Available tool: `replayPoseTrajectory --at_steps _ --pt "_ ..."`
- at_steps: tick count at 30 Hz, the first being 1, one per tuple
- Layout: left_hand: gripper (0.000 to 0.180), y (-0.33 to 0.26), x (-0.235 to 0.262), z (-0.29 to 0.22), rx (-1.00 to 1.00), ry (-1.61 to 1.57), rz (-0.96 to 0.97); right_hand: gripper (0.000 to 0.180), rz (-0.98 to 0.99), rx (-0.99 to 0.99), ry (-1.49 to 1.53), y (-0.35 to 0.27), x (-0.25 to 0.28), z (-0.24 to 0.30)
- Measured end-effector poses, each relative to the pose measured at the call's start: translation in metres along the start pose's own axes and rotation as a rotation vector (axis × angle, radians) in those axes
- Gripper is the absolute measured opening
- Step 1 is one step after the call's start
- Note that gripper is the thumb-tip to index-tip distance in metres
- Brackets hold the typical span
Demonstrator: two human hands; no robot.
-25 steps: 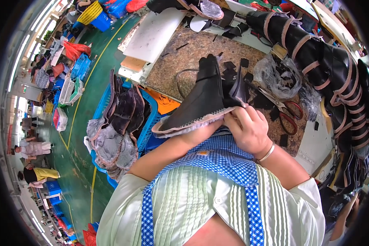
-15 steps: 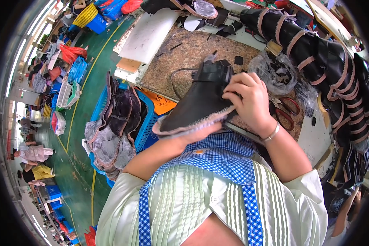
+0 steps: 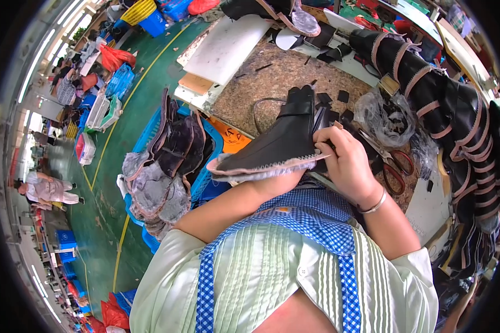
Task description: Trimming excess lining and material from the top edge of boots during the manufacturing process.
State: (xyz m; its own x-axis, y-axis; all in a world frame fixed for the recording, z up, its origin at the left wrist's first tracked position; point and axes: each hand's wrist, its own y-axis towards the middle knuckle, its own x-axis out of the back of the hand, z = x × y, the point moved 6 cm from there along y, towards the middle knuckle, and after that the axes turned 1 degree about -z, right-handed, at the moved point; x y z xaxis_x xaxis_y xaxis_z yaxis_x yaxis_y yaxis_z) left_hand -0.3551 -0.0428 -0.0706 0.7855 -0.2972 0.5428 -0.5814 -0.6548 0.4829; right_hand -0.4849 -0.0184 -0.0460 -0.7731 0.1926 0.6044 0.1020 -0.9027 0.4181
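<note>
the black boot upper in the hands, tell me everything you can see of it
The black boot upper looks like smooth dark leather, ankle-high, with a pale zigzag-stitched edge along its bottom. It lies tilted, toe toward the person's left, shaft up over the workbench. The right hand grips its heel end; the left hand is hidden beneath it, so its hold is unclear.

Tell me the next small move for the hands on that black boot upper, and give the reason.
Probably slide the right hand a little along the boot upper toward its toe. That hand grips the upper at its heel end, next to the pale stitched edge, while the left hand is hidden beneath, apparently supporting it. The rest of that edge lies ungripped, and the red-handled scissors rest untouched on the bench.
</note>
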Motion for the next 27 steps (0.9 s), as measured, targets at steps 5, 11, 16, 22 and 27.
replayPoseTrajectory --at_steps 5,11,16,22,27 --pt "0.02 0.01 0.001 -0.017 0.078 0.239 0.197 0.008 -0.436 -0.168 0.025 0.025 0.034 -0.059" --pt "0.053 -0.03 0.029 -0.017 0.294 -0.985 0.047 0.044 0.148 -0.241 0.91 0.034 0.025 -0.038" --pt "0.06 -0.047 0.103 -0.081 0.009 -0.031 0.775 0.02 0.155 0.037 0.611 0.047 0.038 0.011" --pt "0.049 0.005 0.172 -0.139 -0.043 0.223 -0.07 0.022 0.392 0.377 0.491 0.053 0.033 0.076" --pt "0.024 0.016 0.14 -0.094 -0.04 -0.006 0.287 0.02 0.396 0.412 0.466 0.052 0.029 0.095"
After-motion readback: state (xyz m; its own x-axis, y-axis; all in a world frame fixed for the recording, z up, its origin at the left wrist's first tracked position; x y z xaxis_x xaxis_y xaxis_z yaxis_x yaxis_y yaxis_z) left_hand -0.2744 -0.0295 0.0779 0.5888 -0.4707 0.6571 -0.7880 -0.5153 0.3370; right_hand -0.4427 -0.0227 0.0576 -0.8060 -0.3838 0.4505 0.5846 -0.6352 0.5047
